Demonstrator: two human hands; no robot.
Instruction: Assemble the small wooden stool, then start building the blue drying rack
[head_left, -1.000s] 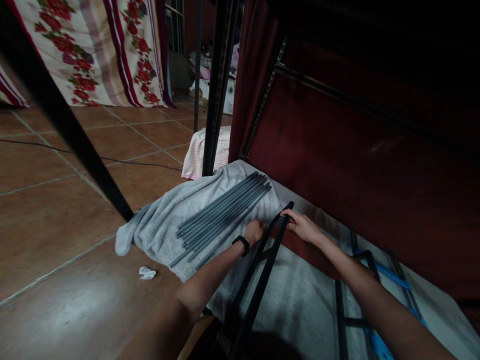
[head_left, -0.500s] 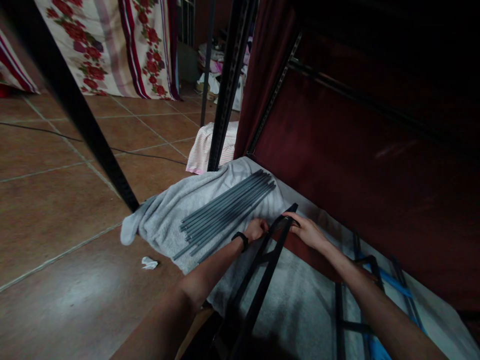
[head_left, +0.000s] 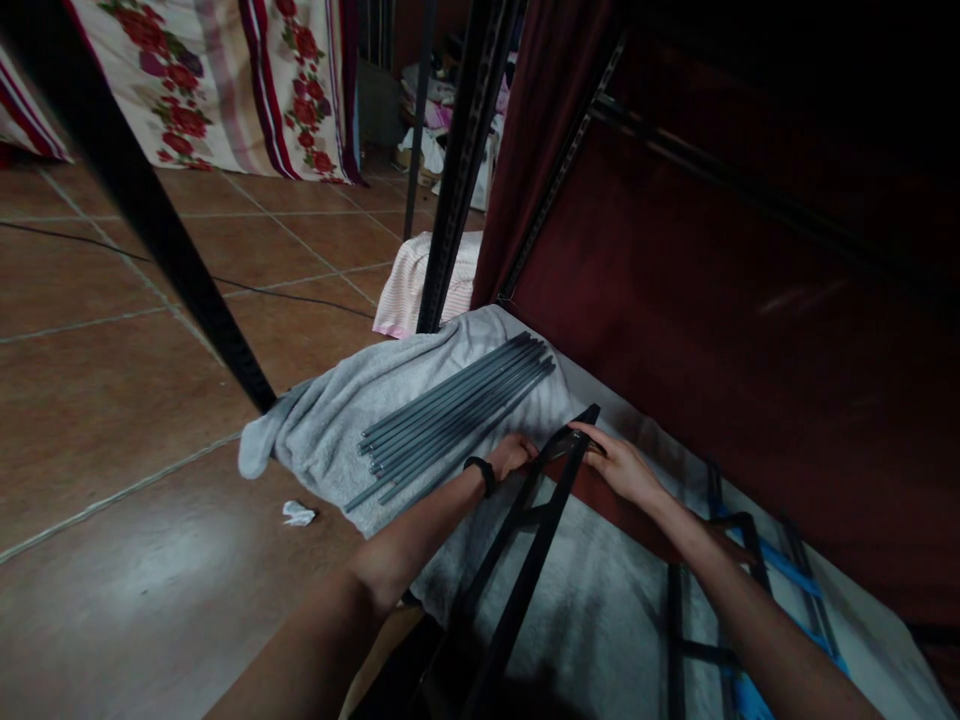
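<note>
A black metal frame (head_left: 534, 560) with two long rails and a crossbar slants up from the bottom of the view, its far end raised over the bed. My right hand (head_left: 619, 465) is closed around that far end, thumb along the top edge. On the other side, my left hand (head_left: 514, 455), below a black wristband (head_left: 481, 474), is closed with curled fingers right beside the left rail; what it pinches, if anything, is hidden. Just beyond the left hand, a bundle of several grey metal rods (head_left: 461, 405) lies on a grey blanket (head_left: 322, 410).
More black frame pieces (head_left: 709, 650) with blue strips (head_left: 787, 570) lie at the right. Dark upright posts (head_left: 187, 270) (head_left: 465, 170) stand at the left and back. A maroon curtain (head_left: 675, 300) hangs along the right. Crumpled white paper (head_left: 299, 513) and a black cable (head_left: 292, 297) lie on the tiled floor.
The view has shifted slightly. Both hands keep nearly the same places at the frame's far end, and the rods stay where they were.
</note>
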